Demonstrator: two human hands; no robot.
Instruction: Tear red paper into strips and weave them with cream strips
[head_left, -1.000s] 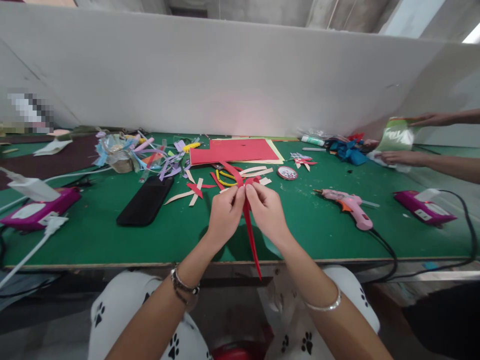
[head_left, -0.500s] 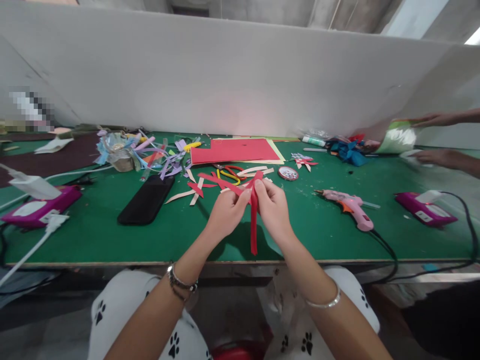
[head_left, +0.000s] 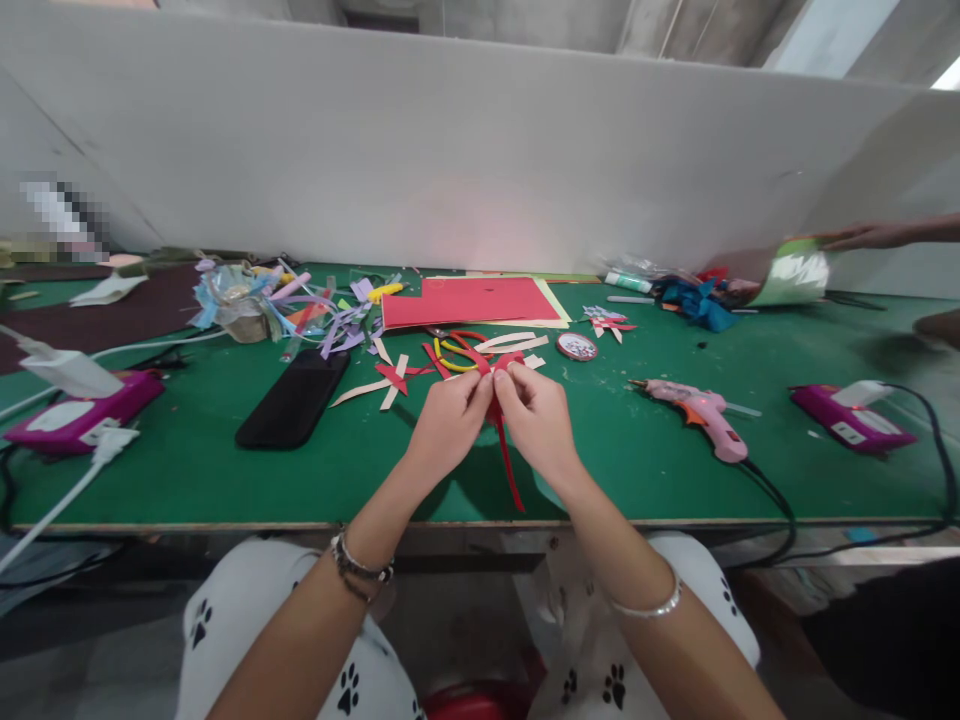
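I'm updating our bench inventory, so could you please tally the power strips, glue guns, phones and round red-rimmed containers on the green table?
Purple box-shaped power strips: 2
Pink glue gun with an orange trigger: 1
Black rectangular phone: 1
Round red-rimmed container of small pale pieces: 1
Total: 5

A red strip point(head_left: 508, 465) is pinched by left hand point(head_left: 450, 415) and right hand point(head_left: 538, 415) above the table point(head_left: 637, 480).
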